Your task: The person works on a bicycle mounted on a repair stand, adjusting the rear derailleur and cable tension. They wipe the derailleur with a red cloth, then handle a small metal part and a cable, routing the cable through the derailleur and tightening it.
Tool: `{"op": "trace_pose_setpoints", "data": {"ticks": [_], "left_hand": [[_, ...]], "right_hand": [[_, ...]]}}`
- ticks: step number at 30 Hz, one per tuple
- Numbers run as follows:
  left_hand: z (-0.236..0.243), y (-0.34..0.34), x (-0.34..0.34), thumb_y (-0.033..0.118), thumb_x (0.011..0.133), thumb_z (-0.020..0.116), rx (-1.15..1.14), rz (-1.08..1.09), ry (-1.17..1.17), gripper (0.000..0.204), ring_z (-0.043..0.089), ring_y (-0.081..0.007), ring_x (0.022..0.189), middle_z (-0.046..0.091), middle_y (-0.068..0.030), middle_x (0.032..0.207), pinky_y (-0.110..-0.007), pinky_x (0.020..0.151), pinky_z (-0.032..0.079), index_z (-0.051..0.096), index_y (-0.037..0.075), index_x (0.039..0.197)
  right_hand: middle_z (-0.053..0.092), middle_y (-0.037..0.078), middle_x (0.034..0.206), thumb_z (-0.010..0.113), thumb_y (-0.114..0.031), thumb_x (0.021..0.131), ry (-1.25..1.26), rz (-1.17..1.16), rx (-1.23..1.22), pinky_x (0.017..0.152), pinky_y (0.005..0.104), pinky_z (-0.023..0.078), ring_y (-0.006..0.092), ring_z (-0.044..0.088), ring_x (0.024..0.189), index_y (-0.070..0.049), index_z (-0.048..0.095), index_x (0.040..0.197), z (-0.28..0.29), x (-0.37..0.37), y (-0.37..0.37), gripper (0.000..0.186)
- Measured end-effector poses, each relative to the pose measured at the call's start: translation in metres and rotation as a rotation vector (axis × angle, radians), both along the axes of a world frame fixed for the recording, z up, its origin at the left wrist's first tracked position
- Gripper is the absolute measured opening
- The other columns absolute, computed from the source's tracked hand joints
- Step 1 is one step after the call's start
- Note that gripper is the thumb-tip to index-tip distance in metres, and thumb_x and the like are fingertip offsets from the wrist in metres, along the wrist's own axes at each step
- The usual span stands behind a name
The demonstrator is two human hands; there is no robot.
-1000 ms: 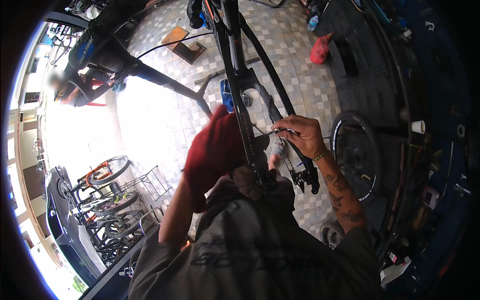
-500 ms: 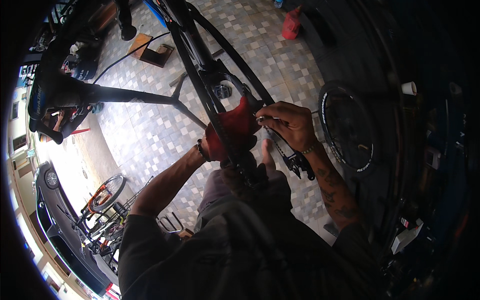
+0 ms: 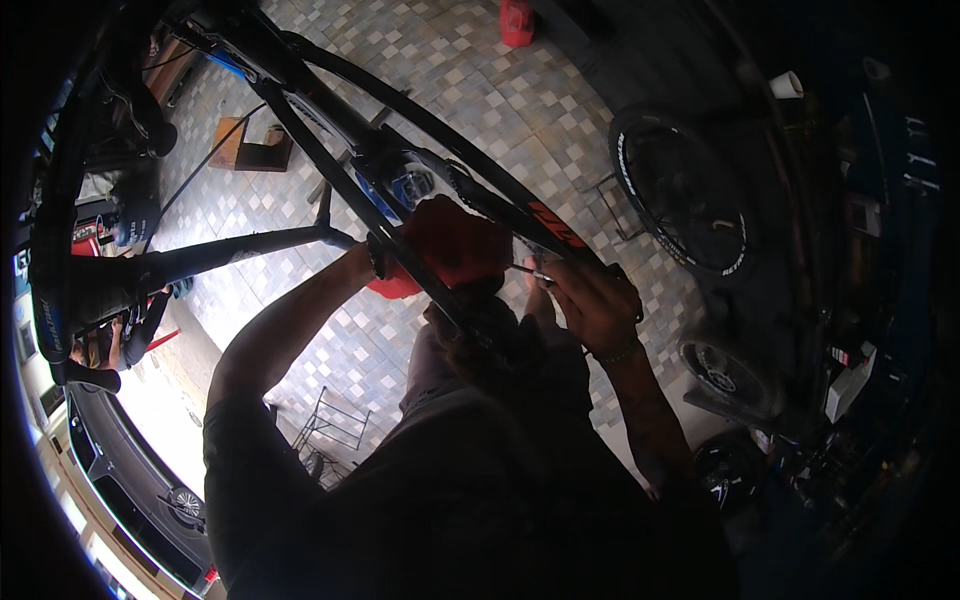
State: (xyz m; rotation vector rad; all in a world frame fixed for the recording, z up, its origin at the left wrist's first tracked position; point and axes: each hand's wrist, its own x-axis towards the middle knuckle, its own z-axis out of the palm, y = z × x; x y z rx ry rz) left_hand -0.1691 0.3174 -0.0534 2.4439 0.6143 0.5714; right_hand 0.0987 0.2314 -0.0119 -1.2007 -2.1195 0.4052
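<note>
A black bicycle frame (image 3: 500, 205) with an orange mark on one stay slants across the view above my lap. My left hand (image 3: 452, 248) is wrapped in something red, a cloth or a glove, I cannot tell which. It lies between the two stays at their near ends, its fingers hidden by shadow and red fabric. From the right, my bare right hand (image 3: 596, 303) pinches a thin metal rod (image 3: 527, 268), its tip pointing at the red fabric. What kind of tool this is does not show.
A repair stand arm (image 3: 235, 252) reaches in from the left. Beyond it are a wooden block (image 3: 228, 148) and a parked dark car (image 3: 125, 475). Wheels (image 3: 624, 165) and a tyre (image 3: 735, 385) lie at the right. A red container (image 3: 516, 24) stands far off on the tiled floor.
The view has turned, so the frame slants more to the left. My right hand has moved lower, its back now upward, with the thin rod showing. My left hand stays at the stays.
</note>
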Motion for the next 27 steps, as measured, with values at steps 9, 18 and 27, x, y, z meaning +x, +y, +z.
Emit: {"op": "trace_pose_setpoints", "data": {"ticks": [9,18,27], "left_hand": [[-0.021,-0.036,0.002,0.029,0.102,0.067,0.105,-0.207,0.078,0.035,0.073,-0.0251,0.105,0.073,-0.0107,0.117,-0.038,0.093,0.058,0.068,0.005,0.128],[-0.092,-0.015,-0.023,0.036,0.106,0.062,-0.352,-0.39,-0.224,0.047,0.066,-0.0229,0.126,0.065,-0.0128,0.141,-0.041,0.108,0.053,0.059,0.006,0.142],[-0.075,-0.002,-0.019,0.046,0.103,0.065,-0.57,-0.403,-0.137,0.062,0.06,-0.0246,0.135,0.058,-0.0142,0.15,-0.045,0.114,0.049,0.054,0.006,0.149]], "right_hand": [[0.064,0.0,0.077,0.079,-0.01,0.089,-0.243,0.078,0.131,0.056,0.0326,0.053,0.015,0.065,0.064,-0.008,0.076,0.114,0.01,0.018,-0.029,0.024],[0.07,0.011,0.083,0.083,-0.01,0.09,-0.263,0.087,-0.153,0.059,0.0402,0.054,0.0279,0.068,0.067,-0.003,0.071,0.115,-0.014,0.025,-0.041,0.029],[0.075,0.015,0.102,0.076,-0.004,0.09,-0.085,0.055,-0.198,0.068,0.0409,0.059,0.0321,0.076,0.083,-0.007,0.065,0.139,-0.051,0.024,-0.059,0.05]]}}
